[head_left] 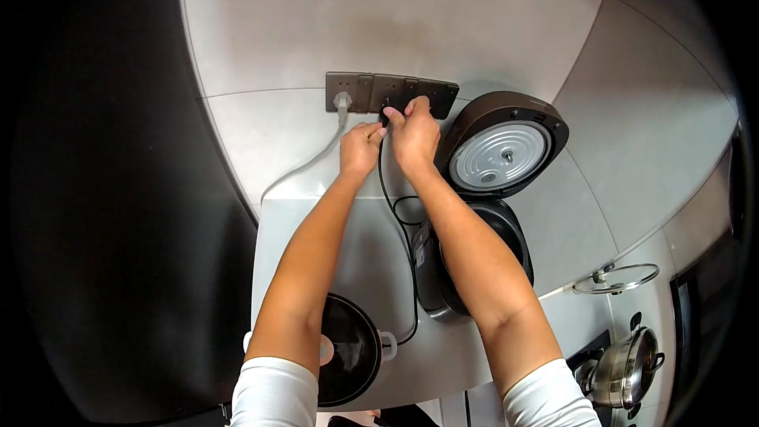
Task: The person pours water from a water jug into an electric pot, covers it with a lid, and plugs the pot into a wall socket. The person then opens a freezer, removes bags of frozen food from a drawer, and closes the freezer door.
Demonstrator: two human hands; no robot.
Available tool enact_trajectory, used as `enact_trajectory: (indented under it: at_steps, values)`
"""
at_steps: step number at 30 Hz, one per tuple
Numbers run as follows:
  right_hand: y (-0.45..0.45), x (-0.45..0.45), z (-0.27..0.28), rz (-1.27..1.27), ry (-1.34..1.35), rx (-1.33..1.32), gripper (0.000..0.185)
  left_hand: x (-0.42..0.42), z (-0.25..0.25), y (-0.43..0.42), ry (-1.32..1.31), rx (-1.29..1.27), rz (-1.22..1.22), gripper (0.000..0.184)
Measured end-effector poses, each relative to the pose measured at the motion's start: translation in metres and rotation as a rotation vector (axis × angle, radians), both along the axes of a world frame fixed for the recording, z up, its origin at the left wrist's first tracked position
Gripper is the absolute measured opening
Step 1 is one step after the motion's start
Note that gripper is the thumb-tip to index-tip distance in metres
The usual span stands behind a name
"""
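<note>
A black plug (385, 115) is at the middle of the dark wall socket panel (364, 98). My left hand (361, 149) is closed, its thumb and fingertips pinched at the plug's lower end. From the right, my right hand (416, 133) has its thumb against the plug, with its other fingers bent close to the panel. Most of the plug is hidden by my fingers, so I cannot tell how deep it sits. Its black cord (410, 249) hangs down and runs across the counter to a black round pot (353, 348), partly covered by my left arm.
A white plug (342, 101) with a grey cord sits in the left socket. To the right stands a rice cooker (506, 229) with its lid (501, 156) raised. Farther right are a glass lid (617, 277) and a steel pot (626, 370). A dark panel (134, 190) borders the left.
</note>
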State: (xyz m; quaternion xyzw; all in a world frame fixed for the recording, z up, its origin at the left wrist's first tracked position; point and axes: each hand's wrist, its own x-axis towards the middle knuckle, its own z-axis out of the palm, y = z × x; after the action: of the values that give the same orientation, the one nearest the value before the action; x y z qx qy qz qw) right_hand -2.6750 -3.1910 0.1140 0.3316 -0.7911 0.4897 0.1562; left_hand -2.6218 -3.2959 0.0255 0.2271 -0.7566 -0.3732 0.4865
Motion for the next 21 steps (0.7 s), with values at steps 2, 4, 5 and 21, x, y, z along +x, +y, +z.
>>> enact_trajectory:
  at_steps: [2,4,5,21]
  values:
    - [-0.003,-0.002,-0.004,-0.01,0.01,-0.024,0.043,0.002,0.003,-0.001,0.001,-0.008,0.008,0.023]
    - [-0.004,0.0,0.004,-0.012,-0.021,-0.021,0.042,0.005,0.01,0.001,0.004,-0.018,0.013,0.023]
    - [-0.004,0.002,0.008,-0.013,-0.05,-0.016,0.042,0.006,0.013,0.003,-0.007,-0.022,0.009,0.023]
    - [-0.003,0.012,0.01,-0.047,-0.127,0.182,0.045,0.109,0.017,0.027,-0.35,-0.071,0.154,0.036]
